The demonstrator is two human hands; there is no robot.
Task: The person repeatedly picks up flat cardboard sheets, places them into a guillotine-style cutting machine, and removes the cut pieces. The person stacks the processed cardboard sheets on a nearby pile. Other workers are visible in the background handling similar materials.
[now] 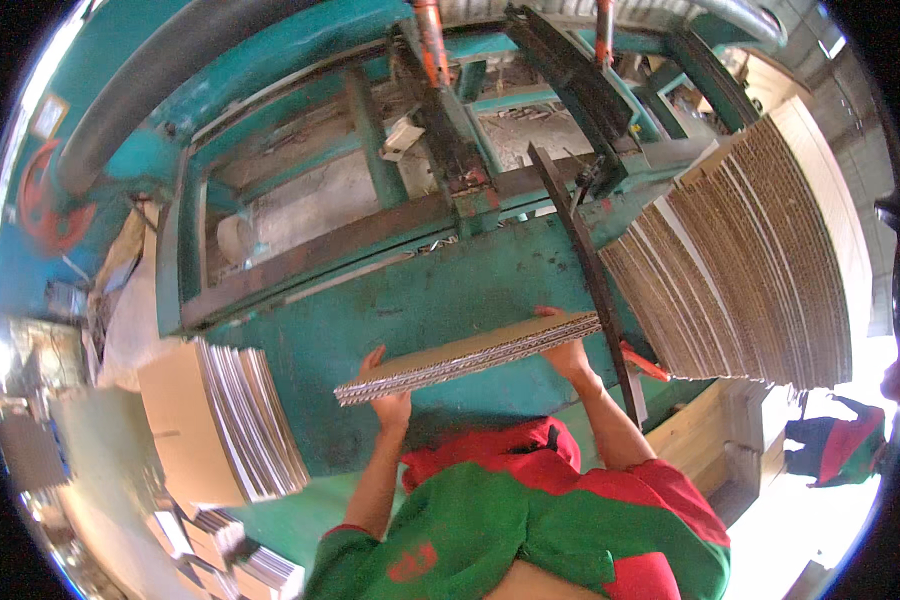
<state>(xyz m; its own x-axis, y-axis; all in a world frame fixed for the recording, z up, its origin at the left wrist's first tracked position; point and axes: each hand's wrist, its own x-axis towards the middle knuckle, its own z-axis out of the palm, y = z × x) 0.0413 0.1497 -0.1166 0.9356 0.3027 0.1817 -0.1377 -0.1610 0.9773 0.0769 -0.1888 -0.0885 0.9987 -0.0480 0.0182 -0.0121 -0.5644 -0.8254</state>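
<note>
A thin stack of corrugated cardboard sheets (465,357) is held between my two hands, its wavy cut edges facing me. My left hand (390,402) grips the left end, with fingers showing behind the stack. At the other end my right hand (568,355) has its fingers round the back edge and the palm below. The stack is over the green metal table (370,315) of a machine; whether it touches the surface I cannot tell.
A tall pile of corrugated sheets (740,260) stands at the right, beyond a dark metal bar (585,250). Another cardboard stack (200,425) is at the left. The machine's green frame (300,265) spans the back. Farther right is another person (838,440).
</note>
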